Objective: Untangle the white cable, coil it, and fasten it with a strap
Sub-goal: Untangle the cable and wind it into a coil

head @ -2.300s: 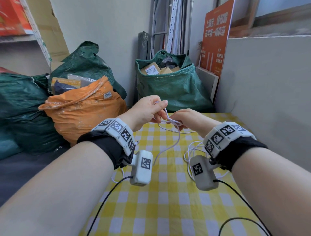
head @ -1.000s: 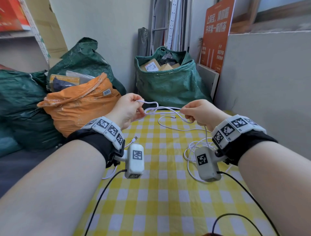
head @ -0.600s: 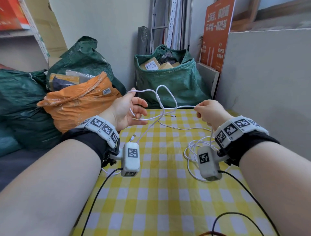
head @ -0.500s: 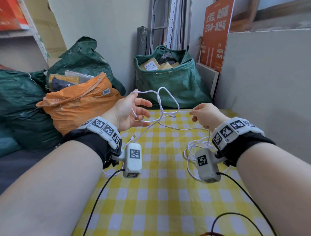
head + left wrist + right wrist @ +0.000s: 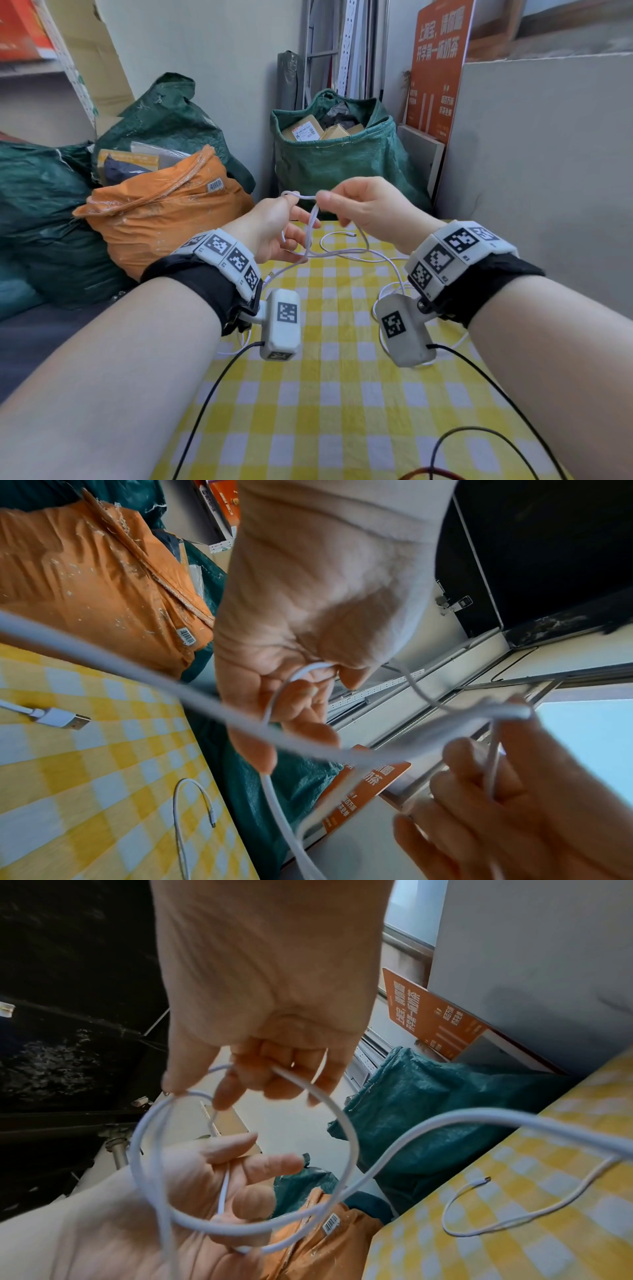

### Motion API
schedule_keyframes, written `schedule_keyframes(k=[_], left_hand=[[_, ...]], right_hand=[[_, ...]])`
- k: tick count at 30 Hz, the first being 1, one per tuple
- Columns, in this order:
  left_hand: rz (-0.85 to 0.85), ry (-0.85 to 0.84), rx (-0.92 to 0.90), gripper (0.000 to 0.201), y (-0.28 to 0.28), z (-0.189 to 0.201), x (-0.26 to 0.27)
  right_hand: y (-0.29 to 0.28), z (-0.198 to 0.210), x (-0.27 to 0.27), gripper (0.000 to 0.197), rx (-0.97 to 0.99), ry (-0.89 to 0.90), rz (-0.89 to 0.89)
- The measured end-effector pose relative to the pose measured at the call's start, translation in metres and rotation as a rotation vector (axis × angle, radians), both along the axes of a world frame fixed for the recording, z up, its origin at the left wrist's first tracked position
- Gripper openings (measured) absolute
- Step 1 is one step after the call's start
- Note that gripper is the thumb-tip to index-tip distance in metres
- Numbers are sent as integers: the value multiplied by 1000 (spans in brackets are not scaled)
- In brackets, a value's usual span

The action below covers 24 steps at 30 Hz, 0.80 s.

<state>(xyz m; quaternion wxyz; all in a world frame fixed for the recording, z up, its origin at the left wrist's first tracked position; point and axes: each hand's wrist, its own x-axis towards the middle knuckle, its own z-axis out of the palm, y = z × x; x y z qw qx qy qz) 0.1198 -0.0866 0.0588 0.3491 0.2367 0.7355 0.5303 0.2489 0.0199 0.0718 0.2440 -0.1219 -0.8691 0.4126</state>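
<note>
Both hands hold the white cable (image 5: 310,226) up over the far end of the yellow-checked table (image 5: 329,394). My left hand (image 5: 294,219) pinches a strand under the thumb, its other fingers loosely spread. Close beside it, my right hand (image 5: 325,202) pinches the cable with thumb and forefinger. A small loop (image 5: 346,1137) hangs between the hands. Loose turns (image 5: 387,291) lie on the cloth under my right wrist. The USB-A plug (image 5: 61,718) and the small plug (image 5: 479,1180) both rest on the cloth. No strap is in view.
An orange sack (image 5: 161,219) and green sacks (image 5: 342,161) stand past the table's left and far edges. A grey board (image 5: 548,164) walls off the right side, with an orange sign (image 5: 435,68) behind it. Black camera leads (image 5: 479,442) trail over the near cloth.
My hands have come together from about a hand's width apart. The stretched, arching loop between them has shrunk to a small loop held at the fingertips.
</note>
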Motion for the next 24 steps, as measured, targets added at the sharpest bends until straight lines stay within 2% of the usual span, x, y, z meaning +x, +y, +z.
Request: schedule_keyframes(k=[4,8,11,12,15,18,20,22,24], left_hand=[[40,7,-85,58,-3,-1,-6],[215,-98,-74,54,-14,-9,-24],[226,-153,-80,19,-21,-11,-26],[184,-122,-74,14,-21,-11,-26],[-21,49,-116,37,-14,-4,-20],[-257,382,-357,64,-1,7,-4],[-337,577,-364,81,9,11,7],[-421,578,-207,79,16,11,14],[-469,419,-33,63,18,11,21]], right_hand=[[7,-5,-2,36,9,26,-67],[37,-13,4,31,-133,162,-383],[53,-22,7,26,-136,58,-494],[54,-24,7,27,-132,25,-495],[48,-25,3,30,-181,7,-417],[38,-23,-3,29,-212,0,-306],[31,-20,-5,28,-195,-6,-247],[28,-19,-6,27,-153,-5,-214],[28,-18,-5,26,-127,13,-215]])
